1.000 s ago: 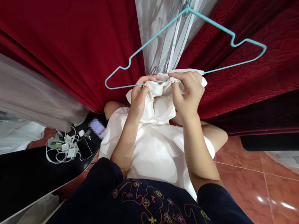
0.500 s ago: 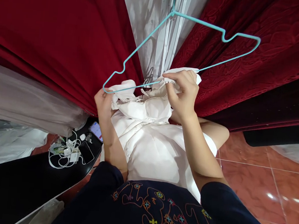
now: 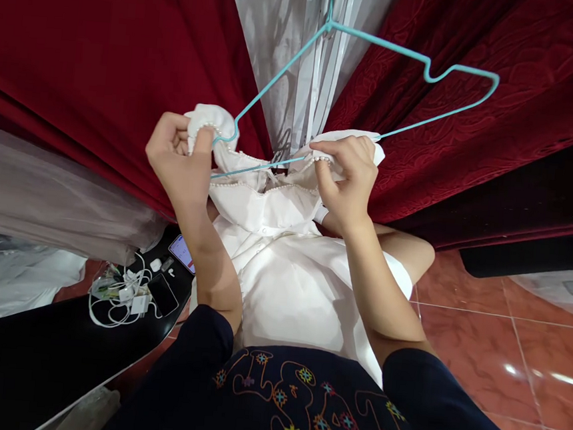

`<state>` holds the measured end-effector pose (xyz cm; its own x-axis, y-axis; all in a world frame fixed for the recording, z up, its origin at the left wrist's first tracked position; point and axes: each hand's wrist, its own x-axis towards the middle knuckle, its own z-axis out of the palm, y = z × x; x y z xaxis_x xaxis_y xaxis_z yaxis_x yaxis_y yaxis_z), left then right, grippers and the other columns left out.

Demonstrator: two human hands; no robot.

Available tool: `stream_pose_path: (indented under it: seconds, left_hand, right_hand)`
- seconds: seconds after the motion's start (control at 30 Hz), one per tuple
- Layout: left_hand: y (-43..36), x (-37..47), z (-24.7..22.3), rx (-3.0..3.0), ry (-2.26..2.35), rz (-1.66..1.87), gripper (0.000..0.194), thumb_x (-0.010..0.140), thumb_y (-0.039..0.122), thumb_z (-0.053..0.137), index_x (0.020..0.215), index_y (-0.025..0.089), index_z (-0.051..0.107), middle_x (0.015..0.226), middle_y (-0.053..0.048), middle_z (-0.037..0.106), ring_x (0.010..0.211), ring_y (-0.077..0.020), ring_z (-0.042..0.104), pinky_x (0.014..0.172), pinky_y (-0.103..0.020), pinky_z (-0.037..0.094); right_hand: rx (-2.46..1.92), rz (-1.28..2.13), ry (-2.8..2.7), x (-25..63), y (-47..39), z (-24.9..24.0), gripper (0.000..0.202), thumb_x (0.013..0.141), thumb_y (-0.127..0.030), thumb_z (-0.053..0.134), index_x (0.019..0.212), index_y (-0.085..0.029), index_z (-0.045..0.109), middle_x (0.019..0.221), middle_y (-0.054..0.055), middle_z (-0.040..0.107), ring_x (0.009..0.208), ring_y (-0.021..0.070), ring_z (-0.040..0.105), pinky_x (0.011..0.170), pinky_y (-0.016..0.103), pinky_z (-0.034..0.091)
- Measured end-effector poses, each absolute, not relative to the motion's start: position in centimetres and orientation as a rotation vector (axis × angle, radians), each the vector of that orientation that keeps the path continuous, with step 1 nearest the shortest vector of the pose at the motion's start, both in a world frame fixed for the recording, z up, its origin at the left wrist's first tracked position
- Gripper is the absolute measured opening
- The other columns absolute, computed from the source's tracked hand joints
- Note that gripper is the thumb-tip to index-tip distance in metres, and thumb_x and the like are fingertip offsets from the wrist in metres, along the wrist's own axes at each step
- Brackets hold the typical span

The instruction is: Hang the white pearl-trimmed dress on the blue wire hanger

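Observation:
A white dress [image 3: 304,290] with pearl-like beads along its neckline lies over my lap, its bodice raised toward a light-blue hanger [image 3: 284,67]. My left hand [image 3: 184,149] is closed on one white shoulder strap of the dress, which now wraps over the hanger's left end. Between thumb and fingers, my right hand [image 3: 348,170] pinches the other strap around the hanger's lower bar. The right end of the hanger sticks out bare beyond that strap. The hanger's hook runs up out of the frame at the top.
Red curtains [image 3: 105,45] hang on both sides, with white fabric between them. At the left, a black glossy surface [image 3: 29,346] bears white cables [image 3: 118,301], a dark phone [image 3: 162,294] and a lit phone [image 3: 183,254]. Red floor tiles [image 3: 486,339] show at the right.
My left hand has moved up and left, bringing the strap over the hanger's left end, which was bare before. My right hand has hardly moved and keeps its pinch.

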<state>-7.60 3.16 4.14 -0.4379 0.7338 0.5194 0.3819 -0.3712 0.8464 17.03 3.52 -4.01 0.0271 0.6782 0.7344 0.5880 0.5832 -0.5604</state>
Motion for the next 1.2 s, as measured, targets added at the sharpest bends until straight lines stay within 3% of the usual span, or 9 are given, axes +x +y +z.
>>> stream_pose_path:
  seconds: [0.1, 0.3, 0.57, 0.7, 0.8, 0.93, 1.03, 1.13, 1.2]
  left_hand:
    - [3.1, -6.5, 3.9, 1.502, 1.585, 1.803, 0.030, 0.090, 0.023, 0.084, 0.079, 0.024, 0.057, 0.073, 0.004, 0.053, 0.078, -0.0139, 0.053, 0.073, -0.032, 0.042]
    - [2.8, -5.1, 3.6, 1.425, 1.732, 1.883, 0.027, 0.084, 0.018, 0.083, 0.082, 0.022, 0.057, 0.083, 0.003, 0.059, 0.077, -0.0137, 0.058, 0.069, -0.028, 0.042]
    - [2.6, -4.0, 2.4, 1.290, 1.473, 1.745, 0.031, 0.090, 0.035, 0.082, 0.105, 0.027, 0.057, 0.116, -0.002, 0.066, 0.107, -0.0194, 0.068, 0.083, -0.025, 0.055]
    - [1.5, -3.3, 1.3, 1.339, 1.356, 1.680, 0.033, 0.091, 0.037, 0.082, 0.117, 0.030, 0.063, 0.127, -0.004, 0.064, 0.108, -0.0191, 0.069, 0.082, -0.023, 0.055]
    - [1.1, -3.2, 0.4, 1.381, 1.335, 1.702, 0.033, 0.093, 0.039, 0.080, 0.122, 0.031, 0.067, 0.124, -0.003, 0.064, 0.093, -0.0151, 0.070, 0.078, -0.025, 0.054]
    - [1.0, -3.7, -0.1, 1.296, 1.313, 1.832, 0.016, 0.098, 0.041, 0.073, 0.102, 0.026, 0.071, 0.085, 0.001, 0.066, 0.068, -0.0112, 0.063, 0.069, -0.024, 0.053]
    - [0.8, -4.2, -0.4, 1.226, 1.352, 1.599, 0.035, 0.100, 0.051, 0.067, 0.082, 0.022, 0.070, 0.066, 0.000, 0.065, 0.059, -0.0124, 0.061, 0.062, -0.025, 0.052]
    - [0.7, -4.0, -1.2, 1.235, 1.308, 1.194, 0.052, 0.098, 0.066, 0.063, 0.083, 0.018, 0.075, 0.079, -0.009, 0.077, 0.067, -0.0168, 0.071, 0.066, -0.028, 0.055]
    - [1.0, -3.3, -2.0, 1.189, 1.207, 1.093, 0.054, 0.097, 0.070, 0.061, 0.104, 0.018, 0.077, 0.104, -0.013, 0.082, 0.086, -0.0221, 0.079, 0.079, -0.033, 0.060]
  right_hand:
    - [-1.053, 0.056, -1.639, 17.1, 3.5, -4.1, 0.034, 0.105, -0.046, 0.047, 0.107, -0.026, 0.075, 0.091, 0.004, 0.065, 0.094, 0.0200, 0.061, 0.102, 0.047, 0.049]
    - [-1.049, 0.077, -1.632, 17.1, 3.6, -4.4, 0.034, 0.105, -0.044, 0.047, 0.109, -0.026, 0.075, 0.092, 0.004, 0.065, 0.095, 0.0200, 0.061, 0.105, 0.048, 0.048]
    - [-1.042, 0.054, -1.610, 16.9, 3.6, -4.7, 0.031, 0.105, -0.042, 0.048, 0.109, -0.027, 0.075, 0.091, 0.003, 0.064, 0.094, 0.0195, 0.061, 0.103, 0.048, 0.048]
    - [-1.043, 0.086, -1.628, 17.1, 3.7, -4.9, 0.030, 0.104, -0.041, 0.050, 0.111, -0.027, 0.075, 0.093, 0.003, 0.063, 0.098, 0.0205, 0.061, 0.105, 0.049, 0.046]
    - [-1.057, 0.091, -1.633, 17.2, 3.7, -5.0, 0.029, 0.104, -0.041, 0.050, 0.112, -0.027, 0.074, 0.093, 0.004, 0.062, 0.100, 0.0217, 0.061, 0.105, 0.050, 0.045]
    - [-1.039, 0.015, -1.620, 16.9, 3.7, -4.9, 0.027, 0.104, -0.040, 0.049, 0.110, -0.028, 0.073, 0.089, 0.003, 0.062, 0.095, 0.0199, 0.059, 0.100, 0.047, 0.046]
    - [-1.016, -0.015, -1.614, 16.7, 3.7, -5.0, 0.028, 0.105, -0.039, 0.049, 0.110, -0.028, 0.074, 0.089, 0.003, 0.063, 0.093, 0.0194, 0.059, 0.097, 0.045, 0.046]
    - [-1.036, 0.010, -1.616, 16.5, 3.9, -5.1, 0.031, 0.105, -0.042, 0.047, 0.110, -0.027, 0.074, 0.090, 0.003, 0.063, 0.094, 0.0195, 0.059, 0.097, 0.045, 0.047]
    - [-1.049, 0.006, -1.615, 16.4, 3.8, -5.0, 0.032, 0.105, -0.043, 0.047, 0.109, -0.026, 0.074, 0.090, 0.003, 0.063, 0.093, 0.0193, 0.060, 0.096, 0.045, 0.047]
